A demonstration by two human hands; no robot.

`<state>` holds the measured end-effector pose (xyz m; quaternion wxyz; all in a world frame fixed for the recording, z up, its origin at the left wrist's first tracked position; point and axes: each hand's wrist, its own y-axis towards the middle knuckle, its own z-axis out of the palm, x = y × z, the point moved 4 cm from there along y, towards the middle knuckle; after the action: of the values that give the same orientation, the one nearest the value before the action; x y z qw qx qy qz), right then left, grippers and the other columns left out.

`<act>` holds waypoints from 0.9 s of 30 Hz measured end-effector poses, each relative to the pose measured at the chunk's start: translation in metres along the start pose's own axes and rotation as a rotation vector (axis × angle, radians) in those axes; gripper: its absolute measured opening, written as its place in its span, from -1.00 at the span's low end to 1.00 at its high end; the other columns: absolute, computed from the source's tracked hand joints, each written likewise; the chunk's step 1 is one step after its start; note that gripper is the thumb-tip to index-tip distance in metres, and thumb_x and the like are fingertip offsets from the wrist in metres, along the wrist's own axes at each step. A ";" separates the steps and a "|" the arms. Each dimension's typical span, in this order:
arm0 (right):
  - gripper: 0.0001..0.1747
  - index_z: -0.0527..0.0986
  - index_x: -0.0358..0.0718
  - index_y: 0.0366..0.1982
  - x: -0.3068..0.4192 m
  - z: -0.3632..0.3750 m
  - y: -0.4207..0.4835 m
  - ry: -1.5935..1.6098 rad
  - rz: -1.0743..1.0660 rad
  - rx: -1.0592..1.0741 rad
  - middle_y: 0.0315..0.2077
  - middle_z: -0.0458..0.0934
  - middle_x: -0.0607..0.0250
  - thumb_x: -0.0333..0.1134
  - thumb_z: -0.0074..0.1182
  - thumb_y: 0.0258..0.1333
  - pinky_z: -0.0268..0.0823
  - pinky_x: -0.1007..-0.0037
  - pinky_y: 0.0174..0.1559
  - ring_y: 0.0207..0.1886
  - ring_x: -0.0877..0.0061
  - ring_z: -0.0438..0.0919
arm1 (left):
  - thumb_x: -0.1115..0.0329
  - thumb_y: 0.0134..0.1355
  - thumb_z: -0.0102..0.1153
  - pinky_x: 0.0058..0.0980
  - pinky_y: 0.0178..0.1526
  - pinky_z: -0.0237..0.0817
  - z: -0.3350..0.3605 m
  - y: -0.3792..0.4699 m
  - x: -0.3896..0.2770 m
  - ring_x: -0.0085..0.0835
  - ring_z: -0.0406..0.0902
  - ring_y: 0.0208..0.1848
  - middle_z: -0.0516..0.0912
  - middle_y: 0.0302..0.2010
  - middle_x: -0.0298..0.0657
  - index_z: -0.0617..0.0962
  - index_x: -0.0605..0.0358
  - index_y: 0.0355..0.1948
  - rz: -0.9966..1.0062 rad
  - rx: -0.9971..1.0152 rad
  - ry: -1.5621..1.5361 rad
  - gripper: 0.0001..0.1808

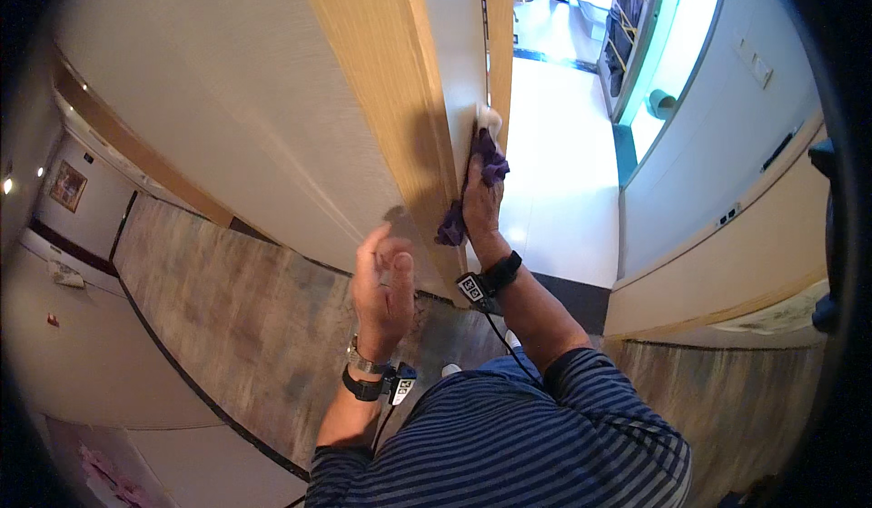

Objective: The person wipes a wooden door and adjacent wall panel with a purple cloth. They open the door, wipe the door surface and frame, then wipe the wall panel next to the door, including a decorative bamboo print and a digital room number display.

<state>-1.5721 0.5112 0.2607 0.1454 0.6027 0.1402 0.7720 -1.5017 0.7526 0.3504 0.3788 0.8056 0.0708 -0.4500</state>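
My right hand (pixel 482 198) presses a crumpled purple cloth (pixel 489 157) against the pale face of a door (pixel 453 51), near its edge. Part of the cloth hangs to the left of the hand, over the light wood door frame (pixel 402 92). A whitish item, which I cannot identify, shows at the fingertips. Lower and to the left, my left hand (pixel 385 290) is raised in front of the wall, fingers partly curled, holding nothing. Each wrist bears a black strap with a small cabled device; a metal watch (pixel 366 358) is on the left wrist.
Through the doorway lies a bright room with a white floor (pixel 558 167). A patterned corridor floor (pixel 238 303) stretches left, beside a wall with a framed picture (pixel 68 185). At right, a wall carries a switch plate (pixel 755 63) and a socket (pixel 729 215).
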 end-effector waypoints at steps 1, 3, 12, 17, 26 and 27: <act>-0.42 0.39 -0.36 0.41 -0.026 -0.006 -0.009 -0.010 0.031 -0.002 0.25 0.53 -0.10 -0.10 -0.02 0.62 0.29 0.20 0.38 0.30 0.15 0.51 | 0.15 0.64 0.09 -0.29 0.23 0.51 -0.003 0.005 -0.002 -0.29 0.69 0.12 0.74 0.02 -0.07 0.43 0.35 0.41 0.036 -0.044 0.041 -0.47; -0.37 0.37 -0.40 0.42 -0.082 -0.018 -0.026 -0.106 0.407 0.036 0.28 0.53 -0.11 -0.05 -0.05 0.61 0.27 0.16 0.40 0.33 0.11 0.50 | 0.17 0.59 0.16 -0.19 0.38 0.40 -0.007 0.021 -0.004 -0.16 0.60 0.29 0.65 0.23 0.06 0.44 0.36 0.41 0.121 -0.084 0.104 -0.44; -0.39 0.40 -0.34 0.41 0.045 0.000 0.001 0.165 0.078 0.085 0.30 0.47 -0.03 -0.07 0.07 0.58 0.23 0.18 0.45 0.38 0.19 0.43 | 0.14 0.53 0.22 0.11 0.61 0.00 0.019 0.081 -0.029 0.25 0.19 0.62 0.21 0.59 0.39 0.32 0.36 0.51 0.545 -0.265 0.396 -0.28; -0.45 0.43 -0.27 0.37 0.132 0.018 0.050 -0.147 -0.559 0.034 0.37 0.39 -0.11 -0.22 0.16 0.48 0.28 0.07 0.44 0.45 -0.02 0.39 | 0.08 0.49 0.26 0.17 0.62 -0.06 0.047 0.110 -0.033 0.34 0.10 0.65 0.10 0.61 0.46 0.23 0.31 0.57 0.570 -0.346 0.411 -0.17; -0.53 0.54 -0.35 0.17 -0.046 0.002 0.044 0.045 0.045 -0.095 0.00 0.63 0.12 -0.09 0.11 0.54 0.41 0.24 0.15 0.10 0.31 0.57 | 0.03 0.53 0.03 0.08 0.67 -0.07 0.069 0.130 -0.022 0.09 -0.02 0.71 -0.10 0.72 0.18 -0.10 0.29 0.71 0.586 -0.512 0.329 -0.03; -0.50 0.55 -0.39 0.15 -0.078 -0.004 0.035 0.165 0.195 -0.071 -0.12 0.65 0.19 -0.06 0.11 0.55 0.43 0.30 0.03 -0.04 0.43 0.59 | 0.00 0.54 0.03 0.09 0.67 -0.06 0.067 0.129 -0.020 0.07 0.00 0.70 -0.05 0.71 0.17 -0.07 0.30 0.70 0.554 -0.558 0.324 -0.04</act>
<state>-1.5600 0.4482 0.2043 0.0791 0.5424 0.0650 0.8339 -1.4997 0.6215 0.4154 0.6729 0.7211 0.0293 -0.1623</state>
